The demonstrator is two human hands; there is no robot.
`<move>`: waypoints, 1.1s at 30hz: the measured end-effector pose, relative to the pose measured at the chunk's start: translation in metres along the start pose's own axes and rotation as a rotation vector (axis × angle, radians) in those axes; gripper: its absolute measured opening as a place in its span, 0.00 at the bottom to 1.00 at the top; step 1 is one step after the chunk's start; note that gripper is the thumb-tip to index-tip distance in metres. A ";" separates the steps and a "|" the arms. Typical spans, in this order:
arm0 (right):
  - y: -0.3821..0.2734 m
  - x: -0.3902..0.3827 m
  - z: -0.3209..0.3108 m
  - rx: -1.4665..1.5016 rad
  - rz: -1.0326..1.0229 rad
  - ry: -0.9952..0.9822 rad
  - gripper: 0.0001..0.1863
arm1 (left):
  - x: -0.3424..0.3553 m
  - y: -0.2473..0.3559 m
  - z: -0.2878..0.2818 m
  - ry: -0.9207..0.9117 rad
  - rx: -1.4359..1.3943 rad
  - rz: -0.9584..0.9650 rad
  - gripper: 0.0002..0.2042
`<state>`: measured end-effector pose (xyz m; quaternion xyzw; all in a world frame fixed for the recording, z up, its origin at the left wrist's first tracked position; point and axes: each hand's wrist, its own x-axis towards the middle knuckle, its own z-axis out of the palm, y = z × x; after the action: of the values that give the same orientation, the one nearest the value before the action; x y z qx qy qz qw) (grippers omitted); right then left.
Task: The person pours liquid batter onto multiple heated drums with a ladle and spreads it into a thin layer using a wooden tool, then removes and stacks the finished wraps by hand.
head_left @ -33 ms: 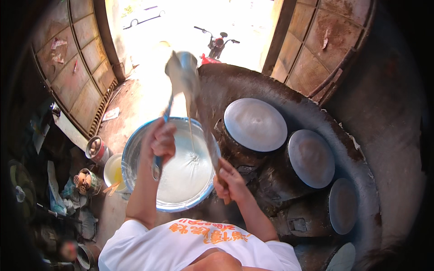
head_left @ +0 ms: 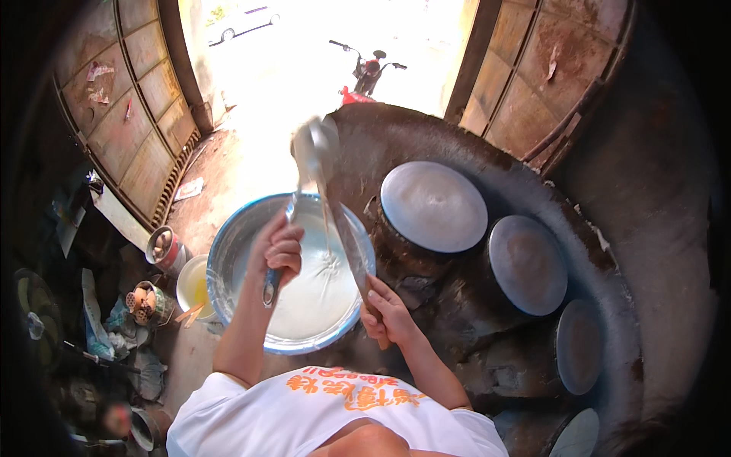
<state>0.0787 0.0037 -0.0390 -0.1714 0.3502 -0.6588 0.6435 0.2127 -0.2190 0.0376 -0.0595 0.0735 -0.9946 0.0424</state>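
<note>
My left hand [head_left: 283,248] is closed round the blue-tipped handle of a ladle; the ladle's bowl [head_left: 315,146], smeared by motion, is raised above the far rim of a wide basin [head_left: 217,255]. The basin has a blue rim and holds thick white batter [head_left: 308,305]. In my right hand [head_left: 390,314] is the wooden handle of a long flat scraper [head_left: 352,245]. Its blade slants up toward the ladle's bowl; blur hides whether they touch. A thin strand of batter hangs down into the basin, creasing the surface.
On my right, several round pale griddles [head_left: 434,207] sit on dark stoves along a curved ledge [head_left: 609,282]. A pale bucket [head_left: 192,288] with yellow liquid and tins [head_left: 149,303] of brownish pieces stand at left. A motorbike [head_left: 369,70] is outside the doorway.
The ladle's bowl has come down a little toward the basin, and my left hand has shifted slightly right. My right hand has barely moved with the scraper.
</note>
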 end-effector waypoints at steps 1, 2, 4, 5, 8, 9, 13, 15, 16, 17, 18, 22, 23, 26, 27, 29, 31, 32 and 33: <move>0.016 0.005 -0.012 -0.016 0.066 0.059 0.25 | -0.007 0.005 -0.019 0.117 -0.203 -0.015 0.19; 0.030 0.005 -0.018 -0.033 0.148 0.113 0.25 | -0.017 0.008 -0.038 0.235 -0.414 -0.012 0.19; 0.038 -0.006 -0.015 -0.214 0.187 0.191 0.24 | -0.040 0.028 -0.073 0.294 -0.385 -0.052 0.19; 0.033 -0.012 -0.008 -0.223 0.203 0.193 0.25 | -0.048 0.024 -0.068 0.192 -0.263 -0.039 0.19; -0.007 -0.022 0.022 -0.218 0.114 0.053 0.25 | -0.067 0.006 -0.010 0.260 0.223 0.241 0.12; -0.022 -0.028 0.027 -0.208 0.054 0.042 0.25 | -0.064 -0.002 0.008 0.214 0.340 0.245 0.14; -0.030 -0.024 0.029 -0.102 -0.093 -0.084 0.25 | -0.067 0.007 0.028 0.085 0.492 0.255 0.21; -0.008 -0.019 0.018 -0.069 -0.001 -0.002 0.24 | -0.067 0.013 0.010 0.119 0.319 0.219 0.22; 0.002 -0.016 0.020 -0.016 0.077 0.027 0.24 | -0.065 0.011 0.000 0.065 0.135 0.139 0.14; 0.005 -0.011 0.022 -0.101 0.140 0.134 0.24 | -0.058 0.021 -0.019 0.075 -0.034 0.034 0.10; 0.017 -0.012 0.023 -0.065 0.160 0.136 0.24 | -0.056 0.029 -0.033 0.114 -0.213 -0.067 0.15; 0.018 -0.029 0.032 -0.051 0.127 0.149 0.24 | -0.076 0.020 -0.031 0.245 -0.073 0.081 0.14; 0.011 -0.033 0.031 -0.025 0.078 0.119 0.24 | -0.086 0.015 -0.019 0.181 0.156 0.072 0.19; 0.041 -0.021 0.000 0.041 -0.026 0.104 0.22 | -0.052 0.033 -0.031 0.414 0.428 0.000 0.19; 0.048 -0.015 -0.006 0.084 0.022 0.160 0.22 | -0.033 0.036 -0.034 0.478 0.129 -0.036 0.11; 0.047 -0.022 -0.011 0.120 0.022 0.251 0.22 | 0.001 0.024 -0.036 0.549 -0.004 -0.113 0.09; 0.044 -0.058 -0.018 0.131 -0.070 0.298 0.22 | 0.038 -0.011 -0.036 0.624 -0.143 -0.269 0.21; 0.035 -0.080 -0.015 0.155 -0.148 0.364 0.22 | 0.047 -0.027 -0.039 0.496 -0.150 -0.404 0.21; 0.022 -0.110 -0.008 0.138 -0.240 0.359 0.23 | 0.055 -0.050 -0.036 0.404 -0.077 -0.449 0.17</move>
<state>0.1020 0.1138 -0.0345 -0.0474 0.3905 -0.7729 0.4979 0.1498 -0.1694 0.0160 0.1231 0.1030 -0.9674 -0.1961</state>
